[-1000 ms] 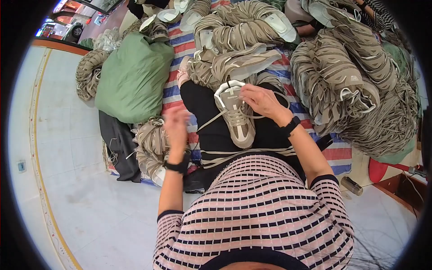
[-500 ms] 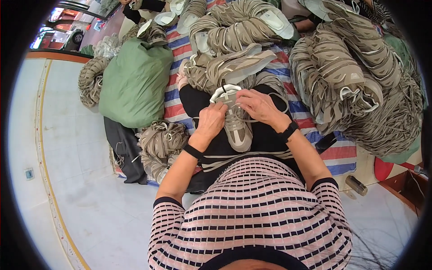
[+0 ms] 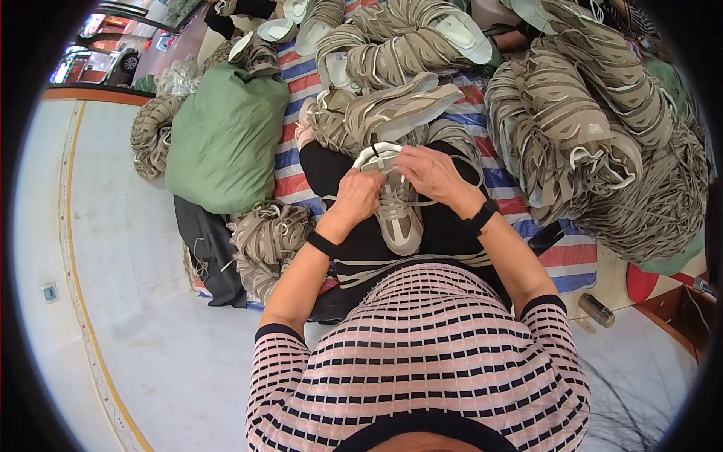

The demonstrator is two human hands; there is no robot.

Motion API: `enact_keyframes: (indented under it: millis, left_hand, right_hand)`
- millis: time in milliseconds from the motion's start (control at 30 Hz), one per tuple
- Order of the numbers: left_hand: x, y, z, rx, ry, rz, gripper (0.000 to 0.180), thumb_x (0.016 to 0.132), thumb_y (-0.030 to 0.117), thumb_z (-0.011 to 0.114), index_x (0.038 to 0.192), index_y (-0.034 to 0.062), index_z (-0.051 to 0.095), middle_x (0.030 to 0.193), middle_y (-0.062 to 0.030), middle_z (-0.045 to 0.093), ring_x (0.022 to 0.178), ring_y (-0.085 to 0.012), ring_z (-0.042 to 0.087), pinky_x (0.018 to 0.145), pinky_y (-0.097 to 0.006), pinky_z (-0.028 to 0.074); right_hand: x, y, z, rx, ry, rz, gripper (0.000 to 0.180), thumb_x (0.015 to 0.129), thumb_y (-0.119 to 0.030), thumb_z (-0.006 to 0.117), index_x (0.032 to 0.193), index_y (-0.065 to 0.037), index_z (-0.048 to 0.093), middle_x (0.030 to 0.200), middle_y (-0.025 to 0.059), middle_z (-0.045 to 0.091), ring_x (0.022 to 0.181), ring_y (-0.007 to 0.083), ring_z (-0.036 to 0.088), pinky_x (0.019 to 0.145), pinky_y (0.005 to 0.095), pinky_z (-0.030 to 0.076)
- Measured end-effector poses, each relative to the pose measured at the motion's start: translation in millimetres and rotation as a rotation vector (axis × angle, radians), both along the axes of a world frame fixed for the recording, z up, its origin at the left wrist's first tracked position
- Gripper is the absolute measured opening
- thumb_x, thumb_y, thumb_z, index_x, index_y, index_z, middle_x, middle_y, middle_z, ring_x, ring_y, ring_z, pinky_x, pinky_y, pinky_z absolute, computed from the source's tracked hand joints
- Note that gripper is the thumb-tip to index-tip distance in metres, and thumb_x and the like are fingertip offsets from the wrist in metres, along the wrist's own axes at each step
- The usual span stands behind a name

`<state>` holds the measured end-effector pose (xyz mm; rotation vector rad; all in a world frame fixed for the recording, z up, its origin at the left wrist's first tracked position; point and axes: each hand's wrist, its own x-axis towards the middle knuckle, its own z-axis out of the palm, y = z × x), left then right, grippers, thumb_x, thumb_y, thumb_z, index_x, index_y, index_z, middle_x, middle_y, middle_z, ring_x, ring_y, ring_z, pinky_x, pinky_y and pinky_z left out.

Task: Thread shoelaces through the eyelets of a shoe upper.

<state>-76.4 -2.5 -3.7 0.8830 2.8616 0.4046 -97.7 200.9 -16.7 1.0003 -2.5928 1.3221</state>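
Head view, read from nine o'clock across to three: pale floor tiles (image 3: 113, 248) fill the left, edged by a yellow line; a stuffed green sack (image 3: 222, 135) lies at about ten o'clock on the striped mat (image 3: 290, 162), with a bundle of tan shoe uppers (image 3: 267, 241) just below it; at the centre a beige sneaker (image 3: 395, 207) rests lengthwise on the person's dark-clad lap, toe pointing toward six o'clock; the left hand (image 3: 358, 197) presses against the shoe's left side, fingers curled narrow around what looks like a lace, though the pinch itself is too small to make out; the right hand (image 3: 429, 173) comes in from two o'clock, fingers bent and closed over the collar end of the shoe near its white heel rim, touching it; both wrists wear dark bands; farther right, at two to three o'clock, a big heap of tan uppers (image 3: 595, 143) slopes toward the lap, and a small dark cylinder (image 3: 596, 310) lies on the floor at four o'clock. As a judgement, the shoe sits loose on the thigh, so a hard tug on the lace could tip it off sideways; loose lace ends near the heap could snag in the neighbouring uppers.
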Motion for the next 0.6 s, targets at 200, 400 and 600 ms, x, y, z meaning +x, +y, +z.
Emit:
enact_keyframes:
  millis: [200, 400, 600]
  left_hand:
    - [5, 2, 1, 0.003, 0.016, 0.053, 0.009, 0.067, 0.002, 0.055, 0.075, 0.0059, 0.055, 0.073, -0.011, 0.06, 0.072, -0.0328, 0.057, 0.065, -0.04, 0.041]
    - [28, -2, -5, 0.181, 0.158, 0.19, 0.007, 0.073, 0.003, 0.06, 0.078, 0.0059, 0.057, 0.076, -0.0103, 0.057, 0.073, -0.0312, 0.059, 0.063, -0.039, 0.043]
    - [42, -4, -15, 0.376, 0.135, 0.364, 0.008, 0.077, 0.005, 0.064, 0.082, 0.0038, 0.057, 0.077, -0.0114, 0.055, 0.069, -0.0325, 0.058, 0.058, -0.04, 0.046]
  right_hand:
    - [-26, -35, 10, 0.57, -0.062, 0.028, 0.025, 0.075, -0.021, 0.068, 0.092, -0.004, 0.065, 0.093, 0.0112, 0.059, 0.089, 0.0298, 0.06, 0.073, 0.041, 0.048]
    - [-42, -50, -1, 0.591, 0.36, 0.076, 0.02, 0.065, -0.014, 0.069, 0.081, -0.003, 0.064, 0.079, 0.0131, 0.06, 0.08, 0.0309, 0.06, 0.068, 0.042, 0.047]
    - [-65, -52, 13, 0.439, -0.464, 0.396, 0.025, 0.065, -0.014, 0.069, 0.079, 0.002, 0.057, 0.074, 0.0182, 0.062, 0.08, 0.031, 0.063, 0.067, 0.0409, 0.048]
